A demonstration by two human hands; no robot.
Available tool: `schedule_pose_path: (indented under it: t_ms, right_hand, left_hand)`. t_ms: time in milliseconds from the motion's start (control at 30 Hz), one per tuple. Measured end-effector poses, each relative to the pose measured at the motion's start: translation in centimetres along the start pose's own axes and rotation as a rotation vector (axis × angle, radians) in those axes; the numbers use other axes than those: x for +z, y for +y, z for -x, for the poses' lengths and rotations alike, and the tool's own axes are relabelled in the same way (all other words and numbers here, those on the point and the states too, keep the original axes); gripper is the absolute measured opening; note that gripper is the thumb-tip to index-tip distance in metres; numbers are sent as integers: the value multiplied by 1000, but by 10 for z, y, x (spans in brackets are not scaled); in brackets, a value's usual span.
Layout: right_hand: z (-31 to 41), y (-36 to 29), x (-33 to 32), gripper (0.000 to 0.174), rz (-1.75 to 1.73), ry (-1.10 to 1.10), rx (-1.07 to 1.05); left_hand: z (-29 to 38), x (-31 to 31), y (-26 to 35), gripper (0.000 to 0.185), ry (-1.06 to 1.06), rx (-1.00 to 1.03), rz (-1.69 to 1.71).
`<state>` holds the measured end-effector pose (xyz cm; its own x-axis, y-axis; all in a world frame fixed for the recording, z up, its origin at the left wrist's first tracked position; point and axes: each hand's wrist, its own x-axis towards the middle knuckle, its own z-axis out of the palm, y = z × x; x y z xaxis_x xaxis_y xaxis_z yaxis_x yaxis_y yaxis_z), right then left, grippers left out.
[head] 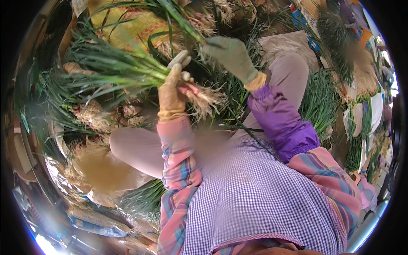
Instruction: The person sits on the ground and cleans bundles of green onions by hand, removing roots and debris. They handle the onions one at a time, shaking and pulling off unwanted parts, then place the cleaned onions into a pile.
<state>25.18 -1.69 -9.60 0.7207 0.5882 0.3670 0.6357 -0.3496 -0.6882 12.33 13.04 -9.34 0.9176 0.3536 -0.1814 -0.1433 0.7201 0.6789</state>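
Observation:
My left hand (pixel 173 92), in a tan work glove, is closed around a bunch of green onions (pixel 143 70). Their long leaves spread to the left, while reddish bases and pale, stringy roots stick out on the right of the palm. Up and to the right, my right hand (pixel 228 55) wears a greenish glove with a yellow cuff. Its fingers pinch the lower end of a single green onion stalk (pixel 183 24), whose leaves run up towards the top edge. Loose leaves lie below the hands, between my knees.
More green onions with roots (pixel 95 116) are heaped at the left. A yellow woven sack (pixel 130 28) lies at the top and a pale sack (pixel 287 47) beyond my right knee. Further onion bundles (pixel 322 98) stand at the right. A printed bag (pixel 95 221) lies at the lower left.

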Motion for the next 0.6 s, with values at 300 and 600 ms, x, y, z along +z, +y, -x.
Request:
schedule_pose_path:
  t_ms: [300, 600]
  right_hand:
    - [-7, -37, 7, 49, 17, -406, 46]
    - [-45, -28, 58, 33, -653, -549, 470]
  left_hand:
    - [23, -35, -6, 35, 70, -184, -61]
    - [-2, -44, -11, 25, 80, -164, -5]
